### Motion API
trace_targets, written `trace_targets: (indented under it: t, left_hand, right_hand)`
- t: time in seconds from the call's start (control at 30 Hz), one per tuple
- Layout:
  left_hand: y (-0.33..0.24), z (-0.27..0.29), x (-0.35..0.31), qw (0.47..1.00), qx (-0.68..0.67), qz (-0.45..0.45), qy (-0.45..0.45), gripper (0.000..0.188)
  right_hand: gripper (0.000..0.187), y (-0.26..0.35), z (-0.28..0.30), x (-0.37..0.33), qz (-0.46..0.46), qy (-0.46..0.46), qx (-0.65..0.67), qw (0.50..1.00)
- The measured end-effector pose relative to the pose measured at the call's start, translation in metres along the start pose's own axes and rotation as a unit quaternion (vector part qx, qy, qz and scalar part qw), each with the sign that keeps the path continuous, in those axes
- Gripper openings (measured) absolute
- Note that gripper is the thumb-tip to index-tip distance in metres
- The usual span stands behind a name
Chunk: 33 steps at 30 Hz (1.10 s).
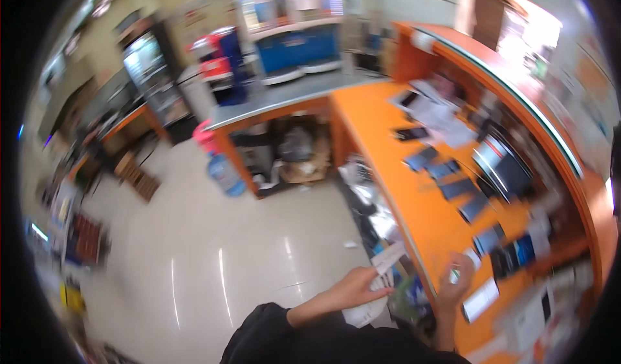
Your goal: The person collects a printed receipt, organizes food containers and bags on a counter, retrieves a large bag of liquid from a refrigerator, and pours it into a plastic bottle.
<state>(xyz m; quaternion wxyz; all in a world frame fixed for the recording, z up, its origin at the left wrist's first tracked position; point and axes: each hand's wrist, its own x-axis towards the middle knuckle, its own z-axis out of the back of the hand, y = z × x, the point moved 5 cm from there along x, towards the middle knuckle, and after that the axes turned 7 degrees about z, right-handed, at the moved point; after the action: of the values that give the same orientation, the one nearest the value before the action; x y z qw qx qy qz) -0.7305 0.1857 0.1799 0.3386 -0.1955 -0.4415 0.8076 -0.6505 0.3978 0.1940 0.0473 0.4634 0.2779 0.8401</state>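
White paper slips (pixel 387 258) are pinched between the thumb and fingers of my left hand (pixel 362 288), out in front of the orange counter (pixel 388 147). More white paper hangs below that hand. My right hand (pixel 455 278) is over the counter's near edge, its fingers curled round a small white and green thing (pixel 455 274) that is too blurred to name. Close to it lie a white rectangular thing (pixel 480 300) and a dark blue flat packet (pixel 488 240). Motion blur hides finer detail.
Several dark flat packets (pixel 458 188) line the counter, with a dark phone (pixel 412 133) and loose papers (pixel 440 115) farther back. A monitor (pixel 503 163) stands on the right under the raised orange ledge. Stuffed shelves (pixel 294 147) and a water jug (pixel 225 174) are at the left.
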Motion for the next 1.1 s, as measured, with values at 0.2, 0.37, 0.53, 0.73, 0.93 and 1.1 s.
trace_targets:
  t: [0.2,0.37,0.53,0.73,0.93,1.1]
  left_hand:
    - [0.048,0.077,0.003,0.994,-0.035,0.064,-0.085,0.052]
    - [0.059,0.091,0.024,0.983,-0.097,0.093,-0.124,0.049]
    - [0.059,0.107,0.062,0.975,-0.021,0.123,-0.182,0.043]
    - [0.033,0.120,0.107,0.952,-0.140,0.178,-0.206,0.033]
    - [0.014,0.093,0.160,0.933,-0.186,0.186,-0.247,0.026]
    - [0.017,0.075,0.182,0.945,-0.161,0.253,-0.129,0.047]
  right_hand:
    - [0.035,-0.085,-0.086,0.054,-0.112,0.129,-0.086,0.982]
    - [0.037,-0.228,-0.098,0.070,-0.097,0.119,-0.164,0.974]
    - [0.030,-0.334,-0.080,0.107,-0.081,0.102,-0.279,0.951]
    - [0.026,-0.367,-0.098,0.145,-0.221,0.087,-0.284,0.929]
    - [0.031,-0.374,-0.079,0.150,-0.247,0.105,-0.340,0.901]
    - [0.030,-0.393,-0.055,0.162,-0.196,0.047,-0.356,0.913]
